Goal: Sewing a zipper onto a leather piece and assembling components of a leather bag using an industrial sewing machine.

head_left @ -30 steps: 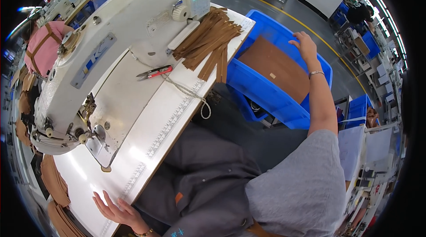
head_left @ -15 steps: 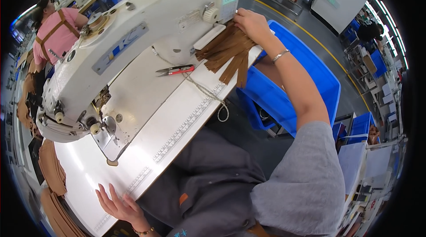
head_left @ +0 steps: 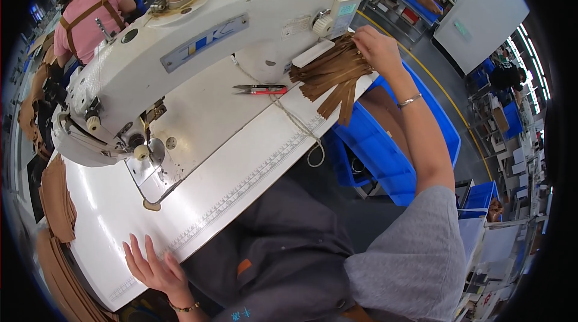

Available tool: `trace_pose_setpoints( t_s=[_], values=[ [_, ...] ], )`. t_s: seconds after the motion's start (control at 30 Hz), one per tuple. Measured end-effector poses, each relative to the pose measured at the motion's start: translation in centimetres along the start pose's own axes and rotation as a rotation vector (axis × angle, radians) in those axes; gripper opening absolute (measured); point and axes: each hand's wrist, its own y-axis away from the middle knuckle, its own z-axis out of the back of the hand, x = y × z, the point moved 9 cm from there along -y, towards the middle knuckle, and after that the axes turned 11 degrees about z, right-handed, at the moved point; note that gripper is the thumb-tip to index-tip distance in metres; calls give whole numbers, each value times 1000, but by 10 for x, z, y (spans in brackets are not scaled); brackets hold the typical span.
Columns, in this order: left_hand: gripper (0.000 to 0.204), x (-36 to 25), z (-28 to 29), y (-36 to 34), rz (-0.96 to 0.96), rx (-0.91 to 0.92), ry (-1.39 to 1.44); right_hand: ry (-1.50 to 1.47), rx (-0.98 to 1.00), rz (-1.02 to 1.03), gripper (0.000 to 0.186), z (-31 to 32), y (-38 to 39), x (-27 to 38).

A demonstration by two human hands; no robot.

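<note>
The brown zipper strips (head_left: 331, 75) lie in a loose fan at the far right end of the white table (head_left: 108, 219), some of their lower ends hanging past its front edge. At their upper right end I see the person's right hand (head_left: 378, 51), its fingers bent and drawn close together over the strip ends; from here I can't tell whether they pinch one. A plain metal bangle (head_left: 409, 100) circles that wrist. Just left of the strips stands the big white sewing machine (head_left: 180, 51), and near its base lie red-and-black snips (head_left: 260, 89), with a pale cord (head_left: 295, 120) running beside them and looping over the table's edge. Beneath the right forearm, a blue bin (head_left: 373, 147) holds a brown panel (head_left: 385, 111). Well apart from all that, the left hand (head_left: 158, 272) is at the table's near edge, palm turned up, its fingers spread and holding nothing. Stacked brown pieces (head_left: 57, 201) sit along the left side, and farther off someone in a pink top (head_left: 90, 18) has their back to us.
</note>
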Motion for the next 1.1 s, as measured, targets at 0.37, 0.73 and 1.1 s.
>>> trace_pose_setpoints(
  t_s=[0.37, 0.73, 1.1],
  values=[
    [46, 1, 0, 0, 12, 12, -5, 71, -234, 110, 24, 47, -5, 39],
    [38, -8, 5, -8, -4, 31, 40, -115, -465, 417, 31, 157, -38, 182],
    [37, 5, -11, -23, 180, 371, 265, -722, -464, 606, 30, 39, -73, 303]
  ],
)
